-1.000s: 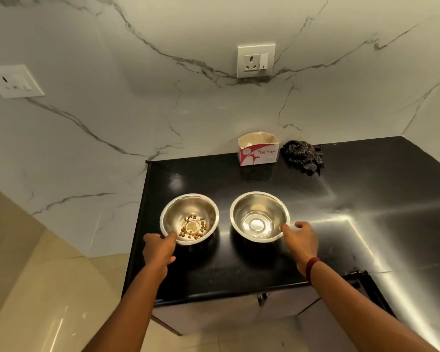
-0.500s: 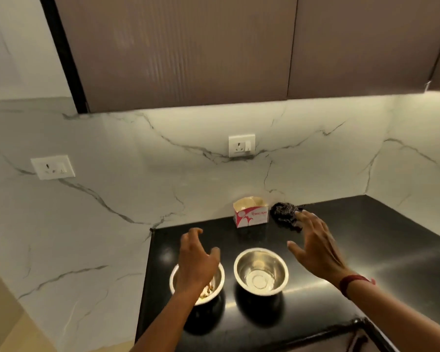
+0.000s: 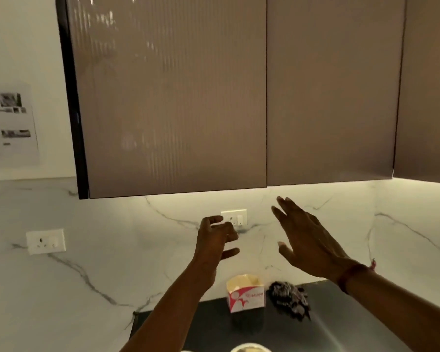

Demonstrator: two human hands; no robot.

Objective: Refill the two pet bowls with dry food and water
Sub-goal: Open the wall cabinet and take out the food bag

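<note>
Both grips slack, empty: L hand [image 3: 215, 241], R hand [image 3: 306, 241]; pale bowl rim [image 3: 249, 348] at btm.

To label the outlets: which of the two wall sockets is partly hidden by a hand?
The socket below the cabinet doors; the left hand overlaps its lower left part. The other socket, far left, shows whole.

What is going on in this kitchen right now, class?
A person holds both hands up, empty, below the closed wall cupboard: the left hand loosely curled, the right hand spread. On the black counter below sit a red-and-white carton and a dark cloth; the rim of one bowl peeks in at the bottom edge.
</note>
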